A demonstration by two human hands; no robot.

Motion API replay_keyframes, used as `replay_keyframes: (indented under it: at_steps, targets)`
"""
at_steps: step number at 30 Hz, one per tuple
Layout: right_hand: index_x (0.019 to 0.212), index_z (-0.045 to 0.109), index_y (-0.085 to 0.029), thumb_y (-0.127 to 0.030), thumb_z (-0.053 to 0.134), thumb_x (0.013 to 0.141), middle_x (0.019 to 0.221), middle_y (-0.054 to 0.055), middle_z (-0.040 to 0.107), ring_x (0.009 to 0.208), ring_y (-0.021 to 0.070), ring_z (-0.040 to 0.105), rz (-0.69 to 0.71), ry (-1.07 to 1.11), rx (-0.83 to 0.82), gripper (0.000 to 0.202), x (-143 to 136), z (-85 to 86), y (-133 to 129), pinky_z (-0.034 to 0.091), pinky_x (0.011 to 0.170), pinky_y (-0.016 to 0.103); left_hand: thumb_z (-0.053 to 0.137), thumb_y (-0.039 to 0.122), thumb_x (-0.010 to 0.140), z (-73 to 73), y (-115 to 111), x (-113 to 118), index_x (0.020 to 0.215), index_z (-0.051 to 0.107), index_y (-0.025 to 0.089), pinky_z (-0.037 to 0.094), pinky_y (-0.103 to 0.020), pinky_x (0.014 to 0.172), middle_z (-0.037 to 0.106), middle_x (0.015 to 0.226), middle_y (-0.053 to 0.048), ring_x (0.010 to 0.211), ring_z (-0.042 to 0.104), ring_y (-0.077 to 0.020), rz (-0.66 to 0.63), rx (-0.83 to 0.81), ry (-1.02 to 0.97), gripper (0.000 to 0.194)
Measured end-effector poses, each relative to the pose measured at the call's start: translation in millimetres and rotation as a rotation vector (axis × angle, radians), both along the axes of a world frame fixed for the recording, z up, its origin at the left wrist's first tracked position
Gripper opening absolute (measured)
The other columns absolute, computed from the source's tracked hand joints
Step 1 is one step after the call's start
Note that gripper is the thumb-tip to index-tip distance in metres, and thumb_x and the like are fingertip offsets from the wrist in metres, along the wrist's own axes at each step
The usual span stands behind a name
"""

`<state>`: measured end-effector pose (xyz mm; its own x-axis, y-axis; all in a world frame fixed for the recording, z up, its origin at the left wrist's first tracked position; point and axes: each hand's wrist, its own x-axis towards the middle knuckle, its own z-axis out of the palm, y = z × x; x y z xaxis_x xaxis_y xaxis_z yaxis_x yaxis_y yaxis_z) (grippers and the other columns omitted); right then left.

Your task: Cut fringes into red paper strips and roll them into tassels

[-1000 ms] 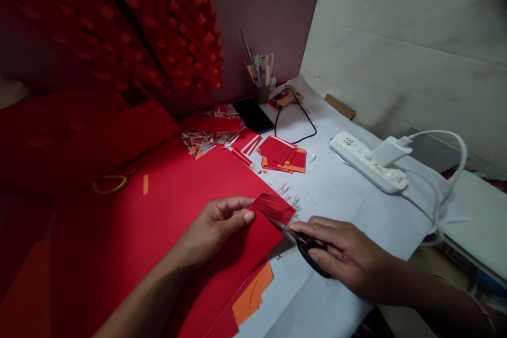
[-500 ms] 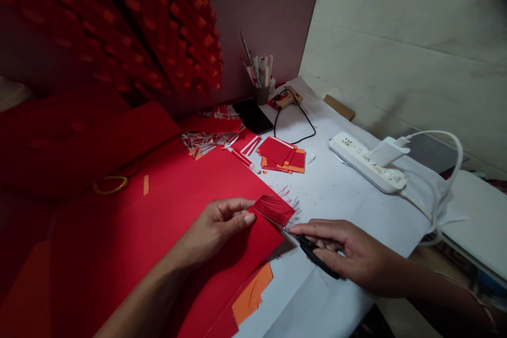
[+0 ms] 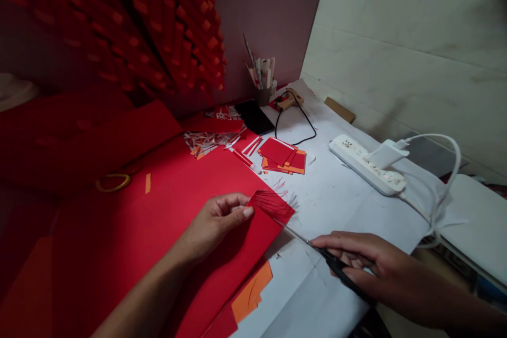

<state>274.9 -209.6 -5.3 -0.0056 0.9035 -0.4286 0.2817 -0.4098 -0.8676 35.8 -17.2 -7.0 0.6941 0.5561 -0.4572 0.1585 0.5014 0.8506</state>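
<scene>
cup: pens inside (scissors at red paper)

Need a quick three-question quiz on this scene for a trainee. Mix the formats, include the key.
1. Multiple choice: with the left hand gripping the red paper, what does the right hand hold?
A) a paintbrush
B) the scissors
C) a phone

2. True or false: a white adapter is plugged into the power strip.

3. Fill in the colour: the small strip lying on the large red sheet is ____.

Key: 1. B. 2. True. 3. Orange.
</scene>
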Motion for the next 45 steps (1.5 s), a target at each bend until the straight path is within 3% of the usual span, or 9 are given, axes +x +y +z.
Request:
replay_keyframes:
  at_steps: [6,14,21,28,45]
  targets:
    - [0.135,0.060,-0.034,-0.030,0.062,0.092,0.136,0.007,0.064,0.124,0.0315,0.058,0.101,-0.152,0.112,0.044,6,4.0,-16,0.055,0.095,0.041,0.080,0.039,0.074,2.1,-1,1,0.079,0.066,0.016,0.036,-0.017,0.048,0.064,0.062,0.003,0.049,0.050,-0.0062,0.028,-0.001,0.052,0.028]
    - [0.133,0.061,-0.028,-0.016,0.060,0.087,0.129,0.009,0.068,0.119,0.0295,0.062,0.150,-0.260,0.247,0.048,-5,11.5,-6,0.057,0.092,0.037,0.082,0.040,0.072,0.8,0,3,0.075,0.063,0.015,0.031,-0.016,0.046,0.057,0.058,0.006,0.047,0.042,-0.0046,0.038,0.055,0.065,0.031]
    - [0.130,0.063,-0.028,-0.016,0.059,0.084,0.122,0.010,0.070,0.110,0.0287,0.066,0.138,-0.280,0.254,0.048,-13,11.1,-1,0.056,0.091,0.041,0.081,0.042,0.070,4.7,-1,4,0.068,0.061,0.016,0.027,-0.016,0.045,0.052,0.055,0.007,0.046,0.038,-0.0049,0.032,0.090,0.071,0.033]
    - [0.128,0.064,-0.027,-0.014,0.057,0.082,0.112,0.010,0.073,0.095,0.0256,0.070,0.139,-0.245,0.263,0.048,-14,13.9,5,0.059,0.081,0.037,0.080,0.042,0.071,2.9,-1,3,0.072,0.063,0.016,0.028,-0.017,0.047,0.053,0.057,0.006,0.046,0.038,-0.0053,0.029,0.098,0.076,0.031]
    - [0.131,0.062,-0.028,-0.013,0.061,0.084,0.119,0.009,0.069,0.103,0.0261,0.066,0.130,-0.189,0.244,0.049,-14,6.2,7,0.059,0.081,0.036,0.080,0.041,0.072,2.8,-1,2,0.069,0.061,0.016,0.026,-0.017,0.045,0.051,0.056,0.006,0.046,0.037,-0.0055,0.023,0.106,0.071,0.031]
